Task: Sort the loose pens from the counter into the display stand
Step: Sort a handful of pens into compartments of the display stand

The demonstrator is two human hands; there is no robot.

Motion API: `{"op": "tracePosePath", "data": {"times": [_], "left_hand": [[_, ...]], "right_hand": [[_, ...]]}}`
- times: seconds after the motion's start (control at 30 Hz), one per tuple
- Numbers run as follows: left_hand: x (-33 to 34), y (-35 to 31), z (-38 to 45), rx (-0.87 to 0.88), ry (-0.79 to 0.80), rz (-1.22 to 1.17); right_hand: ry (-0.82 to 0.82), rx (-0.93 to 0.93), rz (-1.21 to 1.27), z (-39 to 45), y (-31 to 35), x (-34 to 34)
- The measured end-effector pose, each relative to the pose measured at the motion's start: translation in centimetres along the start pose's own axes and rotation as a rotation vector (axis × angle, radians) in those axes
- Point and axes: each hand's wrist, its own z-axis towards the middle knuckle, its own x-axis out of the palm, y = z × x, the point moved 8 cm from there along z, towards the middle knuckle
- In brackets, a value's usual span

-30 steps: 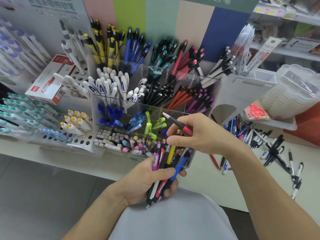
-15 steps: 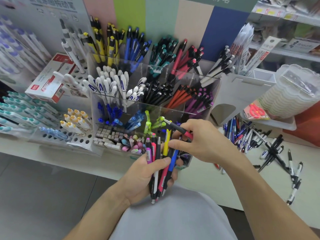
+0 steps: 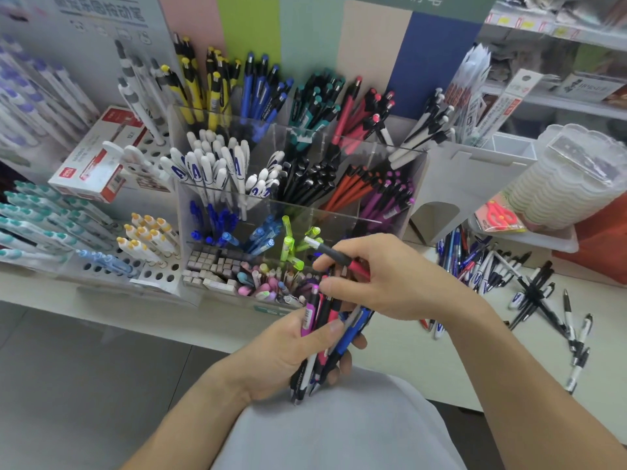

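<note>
Counter | stand (colour-sorted pens) | left hand grips bundle | right hand pinches pen

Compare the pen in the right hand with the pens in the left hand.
The single pen, black and red, is pinched by the right hand and lies slanted. The bundle of pens, pink, black, red and blue, is gripped by the left hand and stands near upright. Both are held before the display stand.
</note>
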Motion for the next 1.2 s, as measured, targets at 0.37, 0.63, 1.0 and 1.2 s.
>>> {"op": "tracePosePath", "data": {"times": [0.37, 0.63, 1.0, 1.2], "left_hand": [[-0.6, -0.7, -0.3, 0.069, 0.003, 0.105], [-1.0, 0.0, -0.5, 0.068, 0.037, 0.071], [-0.7, -0.9, -0.2, 0.105, 0.016, 0.167], [-2.0, 0.7, 0.0, 0.081, -0.057, 0.012]], "right_hand": [[-0.025, 0.068, 0.346, -0.6, -1.1, -0.4], [-0.110, 0.173, 0.720, -0.7, -2.6, -1.4], [-0.383, 0.011, 0.643, -1.8, -2.8, -4.0], [-0.754, -0.006, 0.803, -4.6, -6.2, -7.2]]}}
